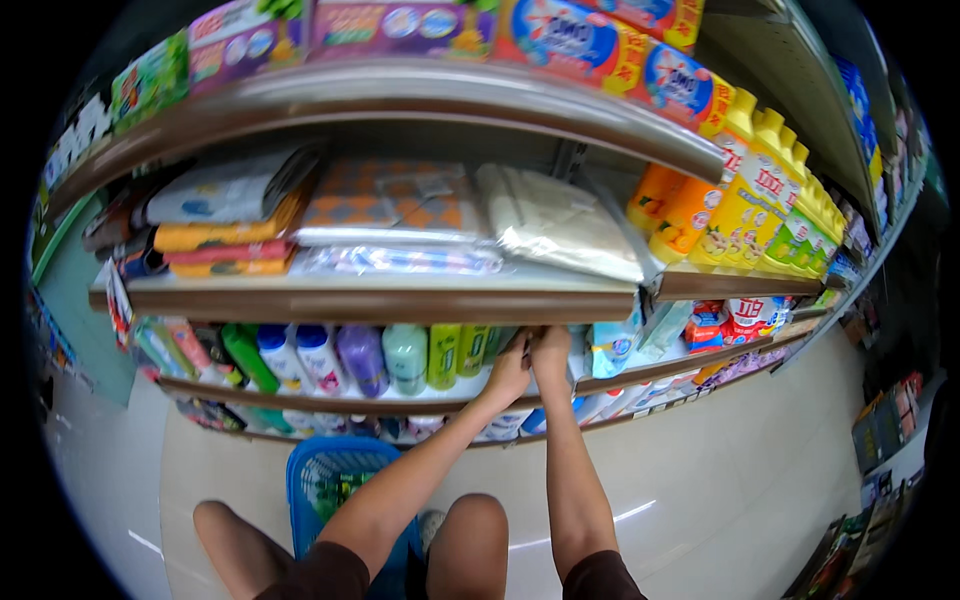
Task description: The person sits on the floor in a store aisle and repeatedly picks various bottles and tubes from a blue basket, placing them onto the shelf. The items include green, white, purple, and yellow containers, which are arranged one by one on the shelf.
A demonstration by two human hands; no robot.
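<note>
Both of my arms reach forward to the shelf of bottles under a brown-edged shelf (375, 304). My left hand (510, 373) is beside a green bottle (491, 345), its fingers partly hidden under the shelf edge. Close against it is my right hand (551, 352), also with its fingertips hidden. A small dark patch shows between the hands, too blurred to name. Left of them stand lime-green bottles (471, 350), a pale green pump-type bottle (405, 360), a purple bottle (362, 361) and white bottles with blue caps (319, 360). To the right hangs a light blue pouch (615, 349).
A blue plastic basket (300, 480) holding green-packaged goods (337, 491) stands on the tiled floor (712, 480) by my knees. Folded textiles (225, 195) and plastic-wrapped packs (390, 195) lie above. Yellow bottles (750, 202) and OMO boxes (570, 37) are at the upper right.
</note>
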